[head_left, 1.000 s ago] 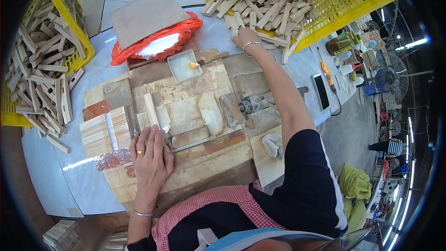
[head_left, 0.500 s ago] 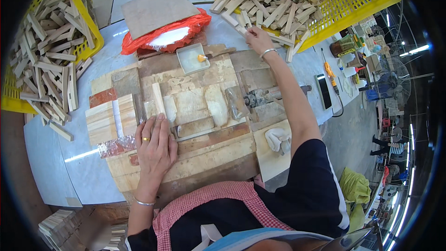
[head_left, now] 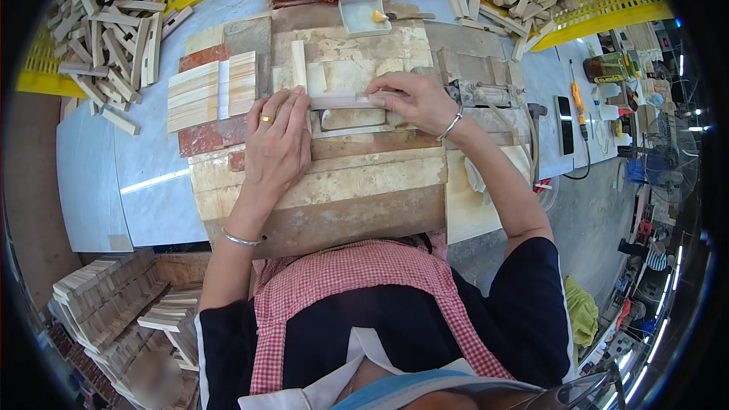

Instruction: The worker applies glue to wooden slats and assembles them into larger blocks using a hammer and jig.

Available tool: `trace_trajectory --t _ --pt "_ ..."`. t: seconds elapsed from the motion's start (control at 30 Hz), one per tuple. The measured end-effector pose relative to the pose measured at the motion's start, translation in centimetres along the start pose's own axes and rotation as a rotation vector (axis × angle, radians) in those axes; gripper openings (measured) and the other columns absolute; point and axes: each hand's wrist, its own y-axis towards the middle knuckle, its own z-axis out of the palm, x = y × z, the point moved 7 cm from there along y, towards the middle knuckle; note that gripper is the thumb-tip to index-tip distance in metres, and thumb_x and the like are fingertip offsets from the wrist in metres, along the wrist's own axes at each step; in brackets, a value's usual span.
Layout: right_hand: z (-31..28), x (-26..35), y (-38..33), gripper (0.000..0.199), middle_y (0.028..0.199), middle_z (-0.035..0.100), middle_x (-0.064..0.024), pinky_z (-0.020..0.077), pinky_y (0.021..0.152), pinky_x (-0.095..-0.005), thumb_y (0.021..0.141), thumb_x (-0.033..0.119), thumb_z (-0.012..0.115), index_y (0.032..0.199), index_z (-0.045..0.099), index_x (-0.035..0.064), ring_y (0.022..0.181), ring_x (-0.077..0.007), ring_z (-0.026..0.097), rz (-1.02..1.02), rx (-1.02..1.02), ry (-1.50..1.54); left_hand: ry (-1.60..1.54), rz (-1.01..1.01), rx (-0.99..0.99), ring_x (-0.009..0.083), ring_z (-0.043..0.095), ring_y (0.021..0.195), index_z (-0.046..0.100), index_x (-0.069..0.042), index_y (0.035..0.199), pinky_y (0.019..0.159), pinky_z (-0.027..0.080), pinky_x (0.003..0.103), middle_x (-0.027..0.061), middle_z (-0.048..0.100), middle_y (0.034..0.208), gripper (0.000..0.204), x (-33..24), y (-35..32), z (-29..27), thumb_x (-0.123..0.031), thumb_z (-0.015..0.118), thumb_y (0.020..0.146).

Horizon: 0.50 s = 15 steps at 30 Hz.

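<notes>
Person, seen from above. Dark navy short-sleeved top, sleeves ending above the elbows. Red-and-white checked fabric apron over the front. Left hand (head_left: 277,148): gold ring on one finger, thin silver bangle at the wrist. Right hand (head_left: 416,100): thin silver bangle at the wrist. Forearms bare.

A pale, narrow wooden strip (head_left: 345,101) is lying flat and crosswise on the stained wooden workboard (head_left: 357,182), its long side running left to right. Both its ends are sitting under fingertips, just above a shorter wooden block (head_left: 351,118).
</notes>
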Motion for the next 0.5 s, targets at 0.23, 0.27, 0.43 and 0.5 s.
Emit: trace_trajectory --t 0.23,0.27,0.43,0.5 --pt "0.22 0.80 0.19 0.023 0.086 0.062 -0.0081 0.0476 0.074 -0.0328 0.079 0.013 0.067 0.102 0.068 0.0089 0.085 -0.0247 0.058 -0.157 0.031 -0.224 0.007 0.003 0.001 0.0266 0.052 0.111 0.053 0.002 0.117 0.097 0.037 0.043 0.0123 0.059 0.116 0.042 -0.09 -0.26 -0.07 -0.006 0.058 0.076" --pt "0.34 0.57 0.25 0.024 0.085 0.062 -0.0082 0.0475 0.073 -0.0331 0.079 0.013 0.068 0.102 0.069 0.0091 0.084 -0.0245 0.058 -0.137 0.058 -0.233 0.005 0.006 0.001 0.0266 0.052 0.110 0.053 0.002 0.117 0.097 0.038 0.043 0.0123 0.059 0.116 0.042 -0.13 -0.24 -0.11 -0.006 0.058 0.076" --pt "0.41 0.39 0.73 0.024 0.083 0.061 -0.0078 0.0475 0.072 -0.0333 0.078 0.012 0.068 0.102 0.069 0.0096 0.082 -0.0242 0.057 -0.127 0.087 -0.271 0.008 0.015 -0.002 0.0264 0.053 0.110 0.053 0.002 0.116 0.097 0.038 0.043 0.0125 0.059 0.116 0.042 -0.13 -0.10 -0.19 -0.007 0.059 0.076" --pt "0.48 0.33 0.90 0.023 0.082 0.061 -0.0070 0.0476 0.072 -0.0334 0.078 0.011 0.068 0.101 0.070 0.0100 0.081 -0.0237 0.057 -0.141 0.093 -0.316 0.013 0.023 0.000 0.0263 0.053 0.110 0.053 0.002 0.117 0.097 0.038 0.043 0.0126 0.059 0.115 0.041 -0.18 -0.01 -0.14 -0.008 0.059 0.078"
